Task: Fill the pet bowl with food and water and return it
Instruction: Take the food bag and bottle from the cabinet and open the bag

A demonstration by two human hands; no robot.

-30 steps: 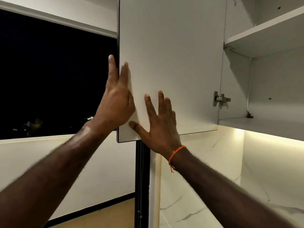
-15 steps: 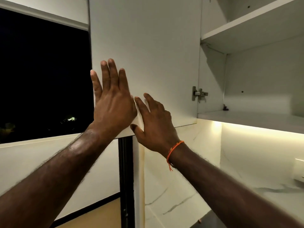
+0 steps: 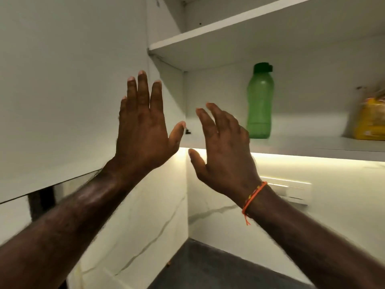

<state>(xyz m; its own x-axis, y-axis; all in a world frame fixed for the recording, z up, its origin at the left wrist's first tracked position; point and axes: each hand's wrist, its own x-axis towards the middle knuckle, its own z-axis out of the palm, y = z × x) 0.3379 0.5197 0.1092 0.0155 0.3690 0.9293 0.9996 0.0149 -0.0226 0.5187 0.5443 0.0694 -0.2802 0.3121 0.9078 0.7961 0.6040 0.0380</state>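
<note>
White laminate filled most of the view: an open white cabinet door (image 3: 68,97) on the left and the white lower cabinet shelf (image 3: 302,146) running to the right. The left hand (image 3: 143,126) was raised with its fingers straight and spread, palm toward the door; whether it touched the panel could not be told, and it held nothing. The right hand (image 3: 225,147), with a thin orange thread bracelet (image 3: 253,197) at the wrist, was raised just beside it with fingers loosely spread and slightly curled, also holding nothing, in front of the shelf's left end.

On that shelf stood an upright translucent green plastic bottle with a dark green cap (image 3: 260,103), to the right of and beyond the right hand. Farther right, a yellow food packet (image 3: 369,119) sat on the same shelf, blurred and cut off by the frame edge, so its label was unreadable. A white upper shelf (image 3: 229,32) showed only its underside. A lit strip glowed under the cabinet above the white marble-veined wall (image 3: 208,215), and a dark grey tabletop (image 3: 208,268) lay below. No pet bowl was visible.
</note>
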